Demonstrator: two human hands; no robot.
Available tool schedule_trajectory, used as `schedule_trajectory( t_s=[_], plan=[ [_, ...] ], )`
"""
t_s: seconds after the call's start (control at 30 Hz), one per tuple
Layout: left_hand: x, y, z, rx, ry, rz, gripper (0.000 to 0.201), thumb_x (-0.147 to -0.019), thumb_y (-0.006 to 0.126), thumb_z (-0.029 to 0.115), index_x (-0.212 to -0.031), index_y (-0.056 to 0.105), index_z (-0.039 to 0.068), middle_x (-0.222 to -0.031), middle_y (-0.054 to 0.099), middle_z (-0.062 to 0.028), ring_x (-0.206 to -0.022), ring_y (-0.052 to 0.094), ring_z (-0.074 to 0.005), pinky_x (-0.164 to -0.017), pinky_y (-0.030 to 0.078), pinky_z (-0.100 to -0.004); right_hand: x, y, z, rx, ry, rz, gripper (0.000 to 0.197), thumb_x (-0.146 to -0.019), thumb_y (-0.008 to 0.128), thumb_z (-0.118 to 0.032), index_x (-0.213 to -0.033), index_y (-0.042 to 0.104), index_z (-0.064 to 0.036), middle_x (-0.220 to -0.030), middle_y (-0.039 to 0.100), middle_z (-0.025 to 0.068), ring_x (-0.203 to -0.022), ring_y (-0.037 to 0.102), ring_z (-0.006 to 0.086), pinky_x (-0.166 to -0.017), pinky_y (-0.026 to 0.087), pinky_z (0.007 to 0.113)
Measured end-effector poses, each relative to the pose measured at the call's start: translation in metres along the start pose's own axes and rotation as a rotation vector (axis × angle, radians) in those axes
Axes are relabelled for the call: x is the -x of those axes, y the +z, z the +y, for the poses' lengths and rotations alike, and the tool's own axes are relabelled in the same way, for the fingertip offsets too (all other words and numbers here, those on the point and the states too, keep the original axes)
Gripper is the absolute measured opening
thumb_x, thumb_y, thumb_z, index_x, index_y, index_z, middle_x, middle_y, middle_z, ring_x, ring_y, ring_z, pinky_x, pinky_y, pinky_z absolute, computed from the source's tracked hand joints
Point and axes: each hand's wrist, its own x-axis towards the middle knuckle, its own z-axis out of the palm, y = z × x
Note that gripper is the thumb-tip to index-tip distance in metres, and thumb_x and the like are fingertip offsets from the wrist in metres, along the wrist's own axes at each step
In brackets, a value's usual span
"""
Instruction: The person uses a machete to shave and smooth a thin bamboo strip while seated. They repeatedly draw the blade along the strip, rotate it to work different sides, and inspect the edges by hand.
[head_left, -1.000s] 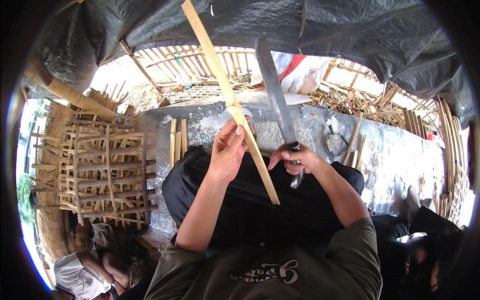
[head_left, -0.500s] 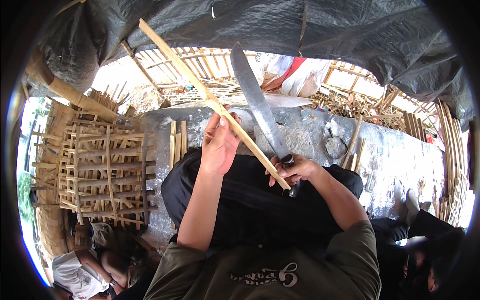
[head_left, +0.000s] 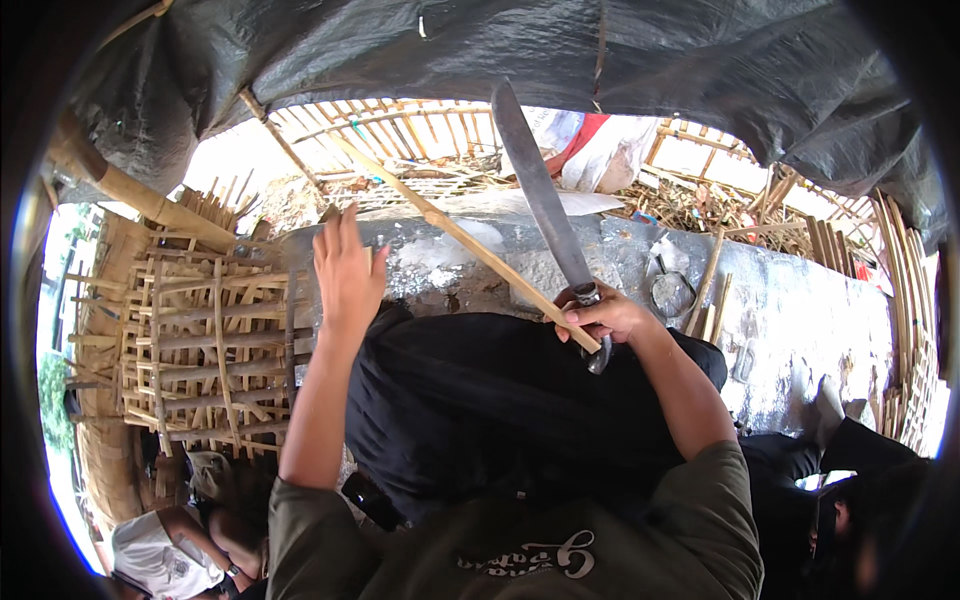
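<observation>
**Strip and knife share the right hand**

Half a second ago our left hand [head_left: 347,275] was gripping the strip [head_left: 470,245]; now it has let go and moved off to the left of the frame, near the rack [head_left: 190,340]. Its fingers are spread and look empty, though the palm is hidden. We judge that this leaves our right hand [head_left: 612,316] bearing both things alone, with the left one free.

The strip slants from upper left of centre down to the right fingers, right of the middle. They pinch it close to its lower end, while its long upper part reaches past the grey surface [head_left: 790,320]. The same fingers curl around the handle of the knife [head_left: 545,195], whose blade points toward the top of the frame. The left fingers are well apart from both.
</observation>
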Motion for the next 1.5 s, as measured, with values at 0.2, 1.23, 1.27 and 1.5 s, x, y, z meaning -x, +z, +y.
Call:
schedule_trajectory(
  t_s=[0.2,1.23,1.27,1.5],
  plan=[
    [-0.083,0.02,-0.023,-0.631,0.411,-0.305,0.108,-0.074,0.088,0.026,-0.16,0.024,0.02,-0.16,0.033,-0.0072,-0.154,0.017,-0.0296,-0.123,0.007,-0.0666,-0.007,0.002,0.003,0.112,0.053,0.006,0.041,-0.083,0.078,-0.021,-0.113,0.065,0.0045,-0.084,0.072,0.0085,-0.052,0.051,0.0053,-0.044,0.036,0.02],
    [0.023,0.019,0.007,0.378,-0.052,-0.82,0.063,-0.109,0.032,0.051,-0.09,0.057,-0.003,-0.084,0.062,-0.0216,-0.083,0.063,-0.0352,-0.08,0.049,-0.0461,0.051,-0.111,-0.025,0.74,-0.506,1.57,0.026,-0.092,0.073,-0.029,-0.095,0.077,-0.0034,-0.063,0.068,0.0069,-0.058,0.066,0.0154,-0.057,0.049,0.033],
    [0.025,0.025,0.02,0.413,-0.073,-0.805,0.063,-0.109,0.03,0.05,-0.09,0.057,-0.003,-0.082,0.063,-0.0202,-0.08,0.064,-0.0353,-0.08,0.05,-0.0472,0.048,-0.107,-0.023,0.785,-0.497,1.559,0.027,-0.092,0.073,-0.03,-0.095,0.076,-0.0034,-0.063,0.068,0.0067,-0.057,0.066,0.0163,-0.056,0.049,0.033],
    [0.042,0.075,0.116,0.721,-0.183,-0.673,0.046,-0.11,0.038,0.037,-0.101,0.054,-0.005,-0.079,0.063,-0.0245,-0.075,0.064,-0.0458,-0.075,0.05,-0.0556,0.022,-0.061,-0.021,1.144,-0.466,1.307,0.03,-0.092,0.072,-0.036,-0.094,0.074,-0.0052,-0.066,0.069,0.0126,-0.06,0.07,0.0304,-0.06,0.055,0.04]
  ],
)
